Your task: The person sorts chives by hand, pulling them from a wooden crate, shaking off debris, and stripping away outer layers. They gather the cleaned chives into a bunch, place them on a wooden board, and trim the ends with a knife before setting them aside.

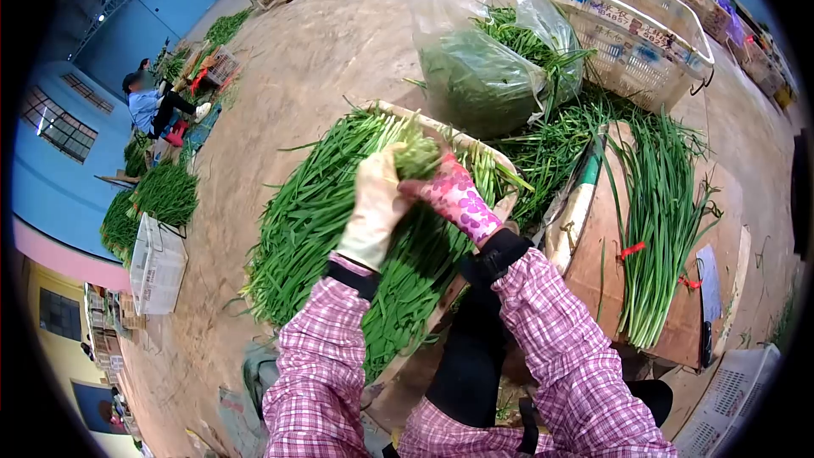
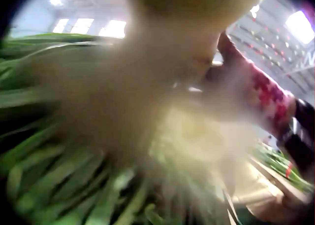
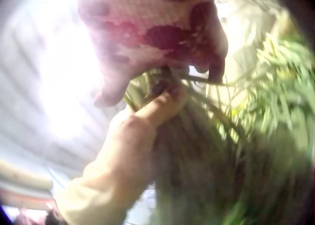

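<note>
In the head view the left hand (image 1: 375, 203), in a pale glove, grips a bunch of green stalks (image 1: 417, 153) near its pale ends. The right hand (image 1: 458, 195), in a pink flowered glove, has its fingers curled round the end of the same bunch. In the right wrist view the left hand's thumb (image 3: 165, 105) lies against the stalks just below the right hand (image 3: 157, 33). Beneath both hands a heap of long green leaves (image 1: 314, 220) fills a crate (image 1: 386, 108). The left wrist view is mostly blurred.
At the right, a tied bunch (image 1: 657, 229) and a cleaver (image 1: 709, 284) lie on a board (image 1: 585, 288). Beyond stand a clear bag of greens (image 1: 475, 76) and a white basket (image 1: 623, 30). Someone (image 1: 153, 110) sits at the far left, near another white crate (image 1: 158, 267).
</note>
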The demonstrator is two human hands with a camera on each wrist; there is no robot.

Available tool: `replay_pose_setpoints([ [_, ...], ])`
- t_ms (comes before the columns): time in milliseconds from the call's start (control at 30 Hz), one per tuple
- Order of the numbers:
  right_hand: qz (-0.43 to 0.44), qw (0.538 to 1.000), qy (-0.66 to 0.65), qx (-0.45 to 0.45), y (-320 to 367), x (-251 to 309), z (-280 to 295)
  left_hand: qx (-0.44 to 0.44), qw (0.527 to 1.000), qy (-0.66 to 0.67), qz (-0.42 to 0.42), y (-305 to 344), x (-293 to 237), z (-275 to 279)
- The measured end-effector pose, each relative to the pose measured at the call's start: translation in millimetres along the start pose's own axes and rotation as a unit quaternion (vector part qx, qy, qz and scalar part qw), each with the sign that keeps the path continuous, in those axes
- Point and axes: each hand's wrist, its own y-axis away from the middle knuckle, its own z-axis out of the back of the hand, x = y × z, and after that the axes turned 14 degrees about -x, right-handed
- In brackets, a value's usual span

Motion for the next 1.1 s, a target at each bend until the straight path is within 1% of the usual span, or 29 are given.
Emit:
replay_pose_setpoints([
  [67,-0.088,0.979,-0.184,-0.028,-4,-20,-5,0.082,0.996,-0.017,0.026,11,-14,-14],
  [100,-0.121,0.963,-0.223,-0.089,-4,-33,-6,0.089,0.987,-0.127,-0.046,26,-17,-17],
  [133,-0.177,0.943,-0.268,-0.089,-4,-41,2,0.094,0.96,-0.235,-0.117,37,-19,-18],
  [167,-0.076,0.967,-0.212,-0.115,-1,-59,5,0.156,0.983,-0.099,0.001,25,-36,-6],
  [200,0.095,0.989,-0.031,-0.108,3,-77,15,0.18,0.973,0.055,0.134,11,-53,9],
  [233,0.259,0.943,0.145,-0.152,8,-93,24,0.147,0.973,0.074,0.16,4,-23,6],
  [267,0.058,0.986,0.013,-0.156,6,-94,19,0.114,0.971,0.093,0.187,-9,-16,5],
  [300,-0.041,0.974,-0.165,-0.148,5,-95,17,0.121,0.98,0.029,0.153,-14,-11,6],
  [333,-0.138,0.922,-0.337,-0.135,7,-81,16,0.133,0.979,0.035,0.154,-16,-7,4],
  [400,0.005,0.98,-0.134,-0.147,19,-66,22,0.235,0.946,0.04,0.22,-26,-12,2],
  [467,0.058,0.989,-0.048,-0.127,18,-78,22,0.24,0.953,0.034,0.183,-29,-6,-6],
  [500,0.085,0.989,-0.005,-0.12,17,-84,22,0.236,0.963,0.004,0.13,-28,-3,-7],
  [567,0.028,0.982,-0.171,-0.071,25,-84,28,0.186,0.978,0.006,0.094,-27,28,-19],
  [600,-0.021,0.951,-0.308,-0.03,32,-84,27,0.192,0.968,-0.049,0.153,-30,36,-13],
  [633,-0.069,0.882,-0.467,-0.002,34,-87,19,0.119,0.985,-0.118,0.027,-21,88,-25],
  [667,-0.109,0.66,-0.743,0.01,35,-88,11,0.167,0.983,-0.063,0.048,-30,93,-23],
  [700,-0.07,0.809,-0.584,-0.005,30,-89,16,0.192,0.975,-0.042,0.103,-32,99,-20],
  [733,-0.013,0.943,-0.33,-0.024,27,-80,20,0.166,0.969,-0.054,0.178,-34,79,-15],
  [767,0.032,0.992,-0.119,-0.036,25,-69,24,0.159,0.982,-0.083,0.053,-36,61,-16],
  [800,0.014,0.954,-0.296,-0.034,27,-74,16,0.152,0.978,-0.129,-0.059,-34,54,-10],
  [833,-0.001,0.886,-0.463,-0.024,30,-80,7,0.216,0.976,-0.018,0.007,-28,36,-7],
  [867,-0.012,0.899,-0.437,-0.031,34,-70,13,0.263,0.958,0.085,0.079,-27,19,-7],
  [900,-0.024,0.911,-0.41,-0.037,38,-60,19,0.269,0.962,0.052,0.009,-23,34,-10],
  [933,-0.014,0.95,-0.305,-0.067,36,-66,17,0.276,0.96,0.033,0.011,-24,30,-13],
  [967,-0.008,0.976,-0.196,-0.094,32,-72,15,0.287,0.957,-0.036,0.003,-27,31,-19],
  [1000,-0.046,0.967,-0.227,-0.107,35,-66,15,0.274,0.954,-0.114,0.032,-28,44,-29],
  [1033,-0.082,0.955,-0.258,-0.121,37,-59,14,0.246,0.952,-0.178,-0.045,-30,62,-35],
  [1067,-0.06,0.967,-0.212,-0.13,51,-34,18,0.274,0.923,-0.269,-0.003,-37,44,-29],
  [1100,-0.065,0.959,-0.241,-0.133,59,-19,17,0.251,0.917,-0.309,0.01,-37,50,-28],
])
